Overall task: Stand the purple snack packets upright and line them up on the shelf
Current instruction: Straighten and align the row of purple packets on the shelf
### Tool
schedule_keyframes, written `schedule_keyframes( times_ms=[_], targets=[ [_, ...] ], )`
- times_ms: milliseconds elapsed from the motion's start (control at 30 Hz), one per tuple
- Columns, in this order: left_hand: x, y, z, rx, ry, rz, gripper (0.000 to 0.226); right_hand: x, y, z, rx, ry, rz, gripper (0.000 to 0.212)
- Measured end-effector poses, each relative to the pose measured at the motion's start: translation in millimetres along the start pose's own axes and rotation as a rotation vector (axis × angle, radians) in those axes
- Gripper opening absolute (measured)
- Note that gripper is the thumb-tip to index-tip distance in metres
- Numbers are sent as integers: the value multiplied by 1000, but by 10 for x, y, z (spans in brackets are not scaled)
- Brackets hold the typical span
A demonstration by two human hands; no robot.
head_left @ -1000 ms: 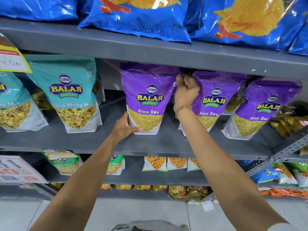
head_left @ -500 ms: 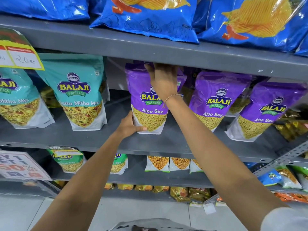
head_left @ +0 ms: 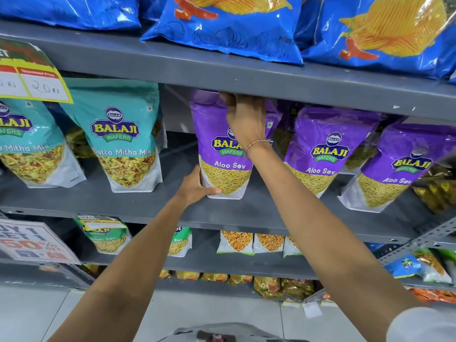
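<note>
Three purple Aloo Sev packets stand on the grey middle shelf [head_left: 259, 211]. The left purple packet [head_left: 214, 134] stands upright. My left hand [head_left: 195, 187] grips its bottom left corner. My right hand [head_left: 246, 119] holds its top edge, just under the shelf above, and covers part of the logo. The middle purple packet [head_left: 325, 149] and the right purple packet [head_left: 399, 166] lean to the right, apart from both hands. More purple packets show dimly behind them.
Teal Khatta Mitha Mix packets [head_left: 123, 134] stand left of a gap on the same shelf. Blue chip bags [head_left: 229, 25] overhang the shelf above. A yellow price tag [head_left: 32, 77] hangs at the left. Lower shelves hold smaller snack packets [head_left: 237, 243].
My right hand has left the gap between the left and middle packets and moved left onto the left packet's top edge. My left hand has stayed at that packet's bottom corner.
</note>
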State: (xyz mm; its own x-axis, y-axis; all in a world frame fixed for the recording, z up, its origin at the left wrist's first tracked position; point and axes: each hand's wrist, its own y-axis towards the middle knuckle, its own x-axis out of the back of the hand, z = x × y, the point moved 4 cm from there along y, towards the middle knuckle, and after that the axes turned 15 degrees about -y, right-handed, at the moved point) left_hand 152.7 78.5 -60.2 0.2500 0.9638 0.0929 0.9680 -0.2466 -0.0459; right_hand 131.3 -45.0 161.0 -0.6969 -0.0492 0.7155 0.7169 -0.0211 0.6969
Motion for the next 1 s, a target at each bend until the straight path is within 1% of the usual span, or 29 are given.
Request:
schedule_keyframes(
  times_ms=[33, 100, 200, 267, 433, 500, 567, 633, 700, 767, 800, 833, 900, 1000],
  targets=[
    [-1, -3, 1, -3, 6, -2, 83, 47, -37, 15, -5, 39, -41, 32],
    [-6, -10, 1, -12, 14, -6, 83, 64, -191, 37, 58, -11, -180, 27],
    [-1, -6, -2, -15, 36, -13, 82, -57, -587, -28, 120, 116, -304, 22],
    [-1, 0, -12, 0, 57, -13, 83, -197, -899, -88, 146, 174, -312, 25],
    [-20, -4, 0, -5, 59, -36, 86, -435, -1417, -199, 226, 100, -267, 26],
    [-23, 1, 0, 7, 54, -34, 86, -387, -1380, -266, 175, 96, -288, 29],
    [-17, 3, -11, 18, 54, -27, 86, -249, -1196, -318, 94, 87, -343, 30],
    [-16, -6, -26, 17, 45, -3, 85, -92, -894, -358, 3, 46, -358, 26],
    [-23, -18, -40, 7, 32, 20, 85, 11, -571, -418, -83, -74, -313, 27],
    [-23, -29, -51, 0, 32, 23, 85, 14, -318, -495, -109, -137, -129, 36],
    [-20, -29, -53, -1, 32, 20, 85, -7, -241, -533, -98, -136, -45, 36],
    [-18, -29, -51, -1, 33, 17, 84, -25, -195, -569, -75, -121, 0, 35],
    [-12, -27, -44, -9, 49, 15, 83, -23, -132, -608, -42, -104, 19, 30],
    [-7, -26, -33, -30, 84, 17, 83, 7, -69, -557, -35, -61, -30, 29]
  ],
)
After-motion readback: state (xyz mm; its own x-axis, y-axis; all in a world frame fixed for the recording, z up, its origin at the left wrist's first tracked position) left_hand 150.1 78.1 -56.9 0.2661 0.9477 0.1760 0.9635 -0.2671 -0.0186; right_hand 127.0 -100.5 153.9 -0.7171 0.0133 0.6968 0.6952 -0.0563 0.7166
